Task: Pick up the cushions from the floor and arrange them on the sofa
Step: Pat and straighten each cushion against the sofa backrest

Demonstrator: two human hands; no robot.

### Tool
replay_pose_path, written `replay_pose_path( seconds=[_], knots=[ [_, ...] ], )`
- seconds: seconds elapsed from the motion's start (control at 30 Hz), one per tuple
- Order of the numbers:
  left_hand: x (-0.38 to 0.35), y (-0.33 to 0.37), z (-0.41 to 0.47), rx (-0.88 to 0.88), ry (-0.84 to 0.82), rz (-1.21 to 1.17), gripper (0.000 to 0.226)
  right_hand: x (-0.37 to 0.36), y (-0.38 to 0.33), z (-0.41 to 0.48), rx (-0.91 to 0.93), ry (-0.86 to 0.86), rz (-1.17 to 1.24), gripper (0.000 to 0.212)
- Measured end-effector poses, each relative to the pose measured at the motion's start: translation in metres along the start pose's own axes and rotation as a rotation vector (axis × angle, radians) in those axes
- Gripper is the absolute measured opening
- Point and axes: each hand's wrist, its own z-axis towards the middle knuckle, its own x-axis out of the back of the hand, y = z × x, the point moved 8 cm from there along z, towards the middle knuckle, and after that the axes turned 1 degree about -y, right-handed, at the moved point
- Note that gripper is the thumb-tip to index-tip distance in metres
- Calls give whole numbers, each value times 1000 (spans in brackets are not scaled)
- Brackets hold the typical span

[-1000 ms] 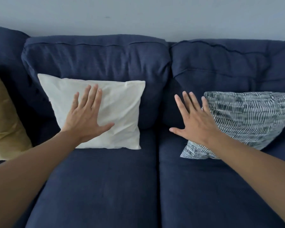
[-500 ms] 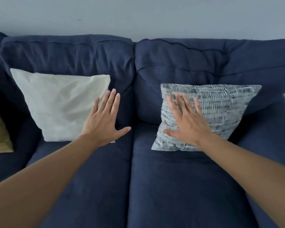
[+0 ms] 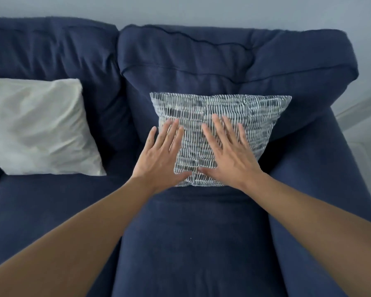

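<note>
A grey-and-white patterned cushion leans upright against the right back pad of the dark blue sofa. My left hand lies flat on the cushion's lower left part, fingers spread. My right hand lies flat on its middle, fingers spread too; the thumbs nearly meet. Neither hand grips anything. A white cushion leans against the left back pad, apart from both hands.
The sofa's right armrest runs along the right side. Behind the sofa is a pale wall, and a strip of light floor shows at the far right.
The view has swung right. My left hand left the white cushion and moved onto the patterned one beside my right hand. The mustard cushion at the far left is out of view.
</note>
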Motion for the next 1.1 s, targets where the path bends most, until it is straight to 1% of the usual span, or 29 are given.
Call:
replay_pose_path(
  seconds=[0.13,0.23,0.33,0.43,0.57,0.63,0.67,0.73,0.8,0.87,0.93,1.0,1.03,1.1],
  knots=[
    [-16,39,36,-22,4,36,122,-26,32,4,40,5,-29,116],
    [-26,47,66,-48,-9,69,126,-41,54,19,51,13,-46,116],
    [-35,31,101,-29,-36,110,131,-48,77,40,74,43,-104,117],
    [-40,-2,127,28,-71,140,141,-49,117,61,38,60,-152,121],
    [-40,-33,135,73,-102,80,149,-52,154,69,39,51,-144,122],
    [-39,-45,132,87,-141,78,148,-54,164,69,43,28,-151,121],
    [-37,-51,128,101,-154,75,143,-54,168,67,45,12,-152,119],
    [-31,-66,120,141,-149,33,125,-52,177,62,41,-19,-144,111],
    [-26,-82,112,194,-120,-122,101,-45,189,53,10,-12,-100,97],
    [-17,-97,109,274,-55,-354,81,-34,200,46,-55,37,-7,84],
    [-5,-112,109,377,62,-505,57,-21,212,41,-143,105,107,72],
    [5,-123,107,460,149,-566,37,-8,228,37,-263,166,291,56],
    [8,-126,106,489,169,-581,29,-3,237,36,-324,174,409,48],
    [13,-130,105,531,195,-623,18,0,254,37,-425,129,579,34]
  ],
)
